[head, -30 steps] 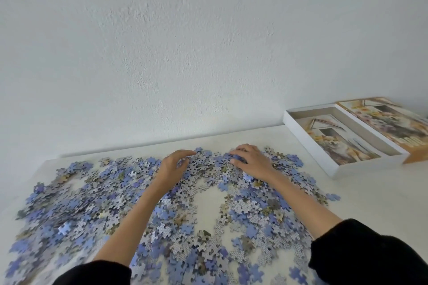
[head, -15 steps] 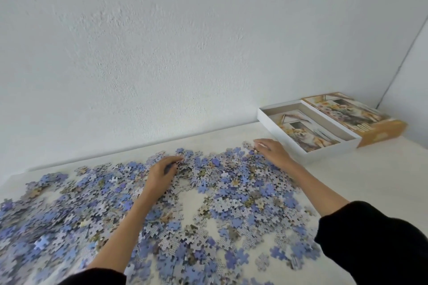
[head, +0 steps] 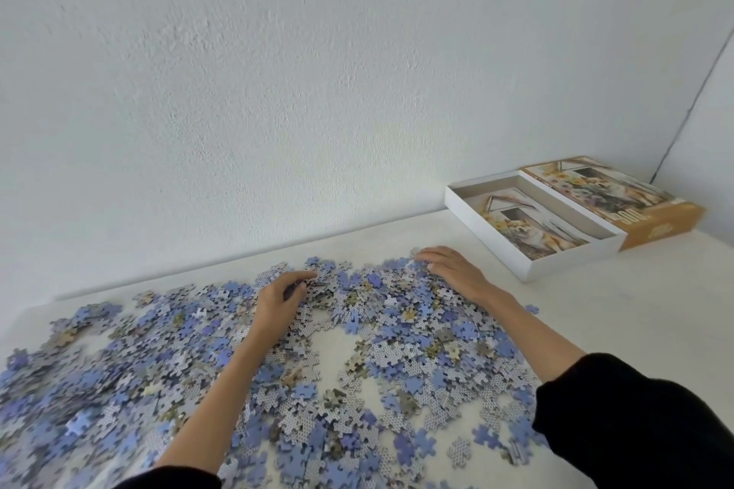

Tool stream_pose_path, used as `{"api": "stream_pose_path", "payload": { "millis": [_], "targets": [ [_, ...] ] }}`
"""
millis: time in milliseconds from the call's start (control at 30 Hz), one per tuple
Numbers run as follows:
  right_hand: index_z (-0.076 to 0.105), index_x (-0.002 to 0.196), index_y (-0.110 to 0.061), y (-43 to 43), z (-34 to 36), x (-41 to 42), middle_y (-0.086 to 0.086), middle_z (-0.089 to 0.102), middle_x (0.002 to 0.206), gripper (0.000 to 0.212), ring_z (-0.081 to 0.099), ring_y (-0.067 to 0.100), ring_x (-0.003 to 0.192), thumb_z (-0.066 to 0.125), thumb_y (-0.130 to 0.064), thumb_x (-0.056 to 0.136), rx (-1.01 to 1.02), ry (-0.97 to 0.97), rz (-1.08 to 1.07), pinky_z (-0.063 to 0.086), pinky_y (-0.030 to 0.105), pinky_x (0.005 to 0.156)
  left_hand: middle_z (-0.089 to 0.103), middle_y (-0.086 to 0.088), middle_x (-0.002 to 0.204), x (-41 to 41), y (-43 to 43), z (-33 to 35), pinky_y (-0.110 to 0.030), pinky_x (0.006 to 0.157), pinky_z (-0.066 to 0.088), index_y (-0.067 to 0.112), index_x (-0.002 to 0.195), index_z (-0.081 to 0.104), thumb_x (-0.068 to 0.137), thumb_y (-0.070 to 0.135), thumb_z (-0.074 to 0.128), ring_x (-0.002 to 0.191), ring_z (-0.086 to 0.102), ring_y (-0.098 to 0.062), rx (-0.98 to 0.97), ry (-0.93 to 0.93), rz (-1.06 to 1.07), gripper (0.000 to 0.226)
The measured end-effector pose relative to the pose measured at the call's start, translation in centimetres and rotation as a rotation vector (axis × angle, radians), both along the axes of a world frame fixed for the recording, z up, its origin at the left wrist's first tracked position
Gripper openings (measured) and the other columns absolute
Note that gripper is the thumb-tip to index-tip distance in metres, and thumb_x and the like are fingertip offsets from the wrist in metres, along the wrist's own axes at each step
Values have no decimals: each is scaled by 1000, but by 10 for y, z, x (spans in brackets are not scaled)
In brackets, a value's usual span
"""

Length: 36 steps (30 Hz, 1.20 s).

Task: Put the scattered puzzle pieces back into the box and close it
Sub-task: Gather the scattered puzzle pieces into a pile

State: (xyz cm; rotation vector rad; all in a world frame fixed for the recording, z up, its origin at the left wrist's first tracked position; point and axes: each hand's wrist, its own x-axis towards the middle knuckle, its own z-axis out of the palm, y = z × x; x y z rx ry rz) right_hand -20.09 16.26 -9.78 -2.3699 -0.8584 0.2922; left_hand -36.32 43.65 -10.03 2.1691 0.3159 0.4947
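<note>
Over at about 2 o'clock from the pile, the open box point(head: 576, 256) is sitting by the wall point(head: 317, 91) with its lid point(head: 607, 187) touching its far side, lying picture-up. I can't see a single loose piece in the box, only a printed sheet on the bottom, so honestly the job has barely started. The puzzle pieces point(head: 397, 349) are all over the table point(head: 635, 310), running from roughly 8 o'clock to 3 o'clock across the near half. What changed: a second ago both hands were close together at the pile's far edge, around 12 o'clock. Then the right one swung out toward the box side, and now they're parked well apart. The right hand point(head: 452, 270) lies at about 1 o'clock, fingers fairly straight and slightly fanned, resting flat on the outermost pieces and holding nothing. The left hand point(head: 278, 300) is at about 11 o'clock with its fingers curled down onto the heap. There's something bluish under them, but I can't tell if it's pinching a piece or just raking. My read is the hands have spread to bracket a chunk of the pile, probably to sweep it together into a heap before scooping. The box is near the right hand but not touching it, so sliding it closer first might save a lot of trips.
</note>
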Motion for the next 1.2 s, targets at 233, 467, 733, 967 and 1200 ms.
{"api": "stream_pose_path", "payload": {
  "millis": [233, 467, 733, 967, 1200],
  "targets": [
    [38, 137, -29, 6, -4, -21, -6, 30, 146, 39, 20, 12, 137, 30, -33, 99, -62, -33, 69, 15, 33, 111, 62, -2, 73, -1, -1, 0, -10, 39, 25, 18, 110, 64, 94, 6, 49, 39, 33, -5, 24, 1, 4, 25],
    [47, 131, -26, -13, 12, -34, -4, 46, 137, 36, 39, 14, 128, 33, -33, 99, 180, -28, -135, 29, 35, 106, 64, -4, 86, -2, -3, 2, -9, 38, 28, 16, 113, 63, 94, 6, 49, 46, 32, -10, 69, 1, -19, 26],
    [41, 136, -26, -97, -15, -63, 1, 37, 146, 53, 27, 19, 137, 24, -51, 92, 63, -120, -347, 17, 36, 111, 63, -2, 101, -5, -4, 0, -11, 43, 32, 18, 114, 63, 94, 8, 49, 53, 39, -14, 89, 7, -24, 26],
    [16, 146, -26, -66, -18, -70, -3, 8, 155, 57, 2, 13, 143, 18, -51, 96, -53, -48, -336, 1, 33, 114, 64, -4, 83, -14, -15, 3, -10, 38, 28, 14, 110, 65, 94, 7, 49, 47, 36, -12, 111, 7, -24, 24],
    [22, 146, -21, -37, -9, -69, -4, 14, 154, 59, 4, 14, 143, 20, -52, 95, -76, -22, -259, 0, 34, 114, 62, -3, 79, -21, -14, 3, -13, 42, 25, 13, 112, 66, 94, 11, 51, 47, 35, -10, 136, 4, -6, 23]
  ]
}}
